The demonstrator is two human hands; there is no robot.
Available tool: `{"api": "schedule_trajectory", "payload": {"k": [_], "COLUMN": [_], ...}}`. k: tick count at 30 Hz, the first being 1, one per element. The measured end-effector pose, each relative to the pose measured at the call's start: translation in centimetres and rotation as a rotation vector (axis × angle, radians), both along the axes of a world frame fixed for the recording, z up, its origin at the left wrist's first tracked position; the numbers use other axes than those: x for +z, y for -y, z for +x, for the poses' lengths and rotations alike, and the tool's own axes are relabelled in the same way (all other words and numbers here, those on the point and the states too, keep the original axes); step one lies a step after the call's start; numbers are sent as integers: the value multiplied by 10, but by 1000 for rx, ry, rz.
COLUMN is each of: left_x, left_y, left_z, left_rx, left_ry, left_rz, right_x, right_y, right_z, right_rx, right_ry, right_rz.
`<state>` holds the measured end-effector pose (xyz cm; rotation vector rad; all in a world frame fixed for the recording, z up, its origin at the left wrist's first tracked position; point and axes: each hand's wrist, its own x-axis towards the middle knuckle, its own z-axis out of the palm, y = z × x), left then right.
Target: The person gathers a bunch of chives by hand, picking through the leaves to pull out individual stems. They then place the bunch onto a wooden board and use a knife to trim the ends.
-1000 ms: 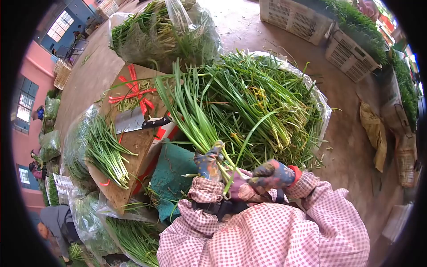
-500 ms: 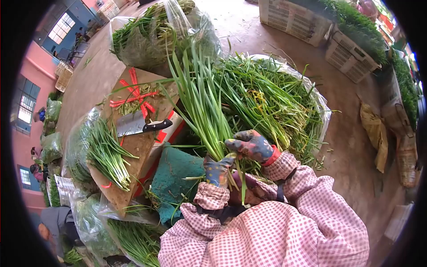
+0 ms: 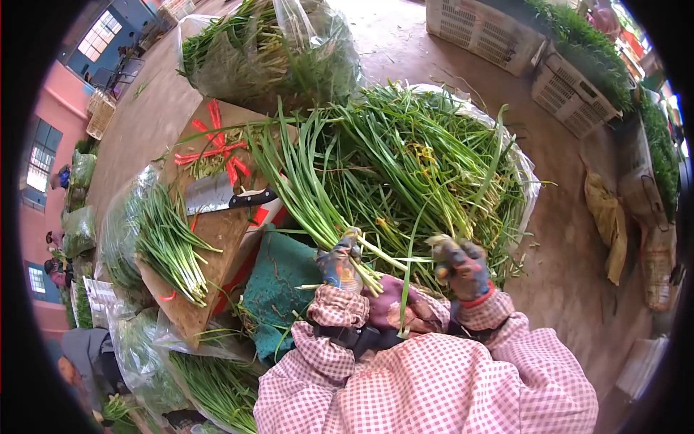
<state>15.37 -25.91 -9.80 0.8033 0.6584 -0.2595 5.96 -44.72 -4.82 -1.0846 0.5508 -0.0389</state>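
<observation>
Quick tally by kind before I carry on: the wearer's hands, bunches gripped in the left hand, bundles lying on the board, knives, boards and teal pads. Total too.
Hands: 2 (left hand, right hand)
Held green bunch: 1
Bundle on the board: 1
Knife: 1
Wooden board: 1
Teal pad: 1
Total: 7

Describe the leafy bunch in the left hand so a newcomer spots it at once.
Find the big heap of green stalks right of the wooden board. At its lower left edge is the gloved left hand, with the leafy bunch fanning up from it. Unlike the heap or the bundle on the board, it is gripped.
</observation>
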Motion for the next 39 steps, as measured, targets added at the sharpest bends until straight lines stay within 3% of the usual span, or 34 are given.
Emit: {"api": "schedule_trajectory", "payload": {"k": [4, 5, 6, 8, 9, 11, 12, 13, 15, 16, 19, 20, 21, 22, 24, 25, 27, 30, 31, 34, 35, 39], "left_x": [-22, -26, -28, -39, -53, -32, 10, 33, 26, 23, 37, 38, 32, 24, -48, -35, 15, 44, 47, 28, 32, 23], "left_y": [-11, -15, -17, -16, -20, -8, 10, 20, 19, 18, 16, 18, 20, 15, -16, -9, 13, 19, 20, 13, 21, 22], "left_z": [4, 6, 6, 0, 4, 4, -5, -10, -10, -10, -15, -16, -18, -18, -9, -10, -19, -26, -28, -25, -26, -24], "left_rx": [-61, -106, -153, -176, -205, -237, -205, -167, -142, -113, -175, -229, -130, -248, -396, -396, -326, -433, -445, -549, -453, -364], "left_ry": [33, 57, 81, 193, 135, 75, 107, 143, 154, 156, 125, 126, 194, 247, 104, 104, 312, 248, 274, 165, 140, 163], "left_rz": [184, 156, 126, 89, -28, -146, 124, 395, 371, 342, 397, 419, 65, 163, 83, 84, -202, -401, -346, -391, -234, -178], "right_x": [-5, 12, 10, 14, 18, 42, 43, 17, 35, 38, -1, 4, 9, 14, 6, 1, -7, -7, -6, -3, -3, -4], "right_y": [64, 85, 100, 115, 101, 65, 40, 29, -9, -22, -33, -30, -28, -27, -27, -27, -28, -44, -43, -36, -36, -33], "right_z": [-33, -43, -48, -50, -49, -27, -16, -6, 13, 19, 21, 18, 14, 13, 11, 10, 10, 12, 12, 18, 20, 19], "right_rx": [-207, 16, 18, 756, 504, 347, 252, 391, 447, 557, 593, 591, 582, 518, 412, 412, 417, 419, 422, 575, 536, 537], "right_ry": [33, -161, -158, -378, -206, -19, 156, 238, 519, 487, 445, 295, 137, 94, 7, 7, 37, 110, 107, 446, 534, 503], "right_rz": [-28, -135, -136, -1633, -1610, -977, -955, -912, -1345, -1264, -1118, -857, -598, -423, -101, -100, 11, -41, -42, -1059, -1119, -1123]}}
